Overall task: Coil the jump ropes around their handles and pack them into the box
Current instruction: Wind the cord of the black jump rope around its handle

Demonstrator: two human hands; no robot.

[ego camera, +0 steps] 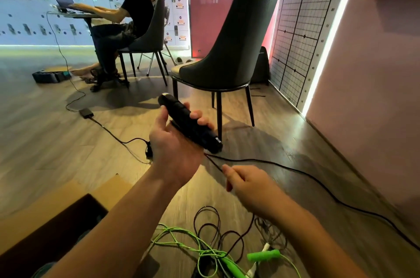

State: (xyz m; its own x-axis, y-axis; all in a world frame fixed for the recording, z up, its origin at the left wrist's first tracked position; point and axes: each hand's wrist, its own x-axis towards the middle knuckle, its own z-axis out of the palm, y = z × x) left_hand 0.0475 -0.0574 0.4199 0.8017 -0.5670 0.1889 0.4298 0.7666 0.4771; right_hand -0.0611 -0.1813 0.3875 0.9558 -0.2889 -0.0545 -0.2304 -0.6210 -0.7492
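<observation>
1. The left hand [175,143] grips a pair of black handles [193,125], held slanting above the floor [68,141].
2. The right hand [252,189], blurred, pinches the black rope [250,159] just below the handles.
3. That rope trails off to the right across the floor.
4. A green jump rope [263,255] lies tangled with dark loops in front of the person.
5. The open cardboard box [75,207] sits on the floor at lower left.

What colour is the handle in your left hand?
Black. The head view shows the handle clearly, gripped in the left hand.
</observation>
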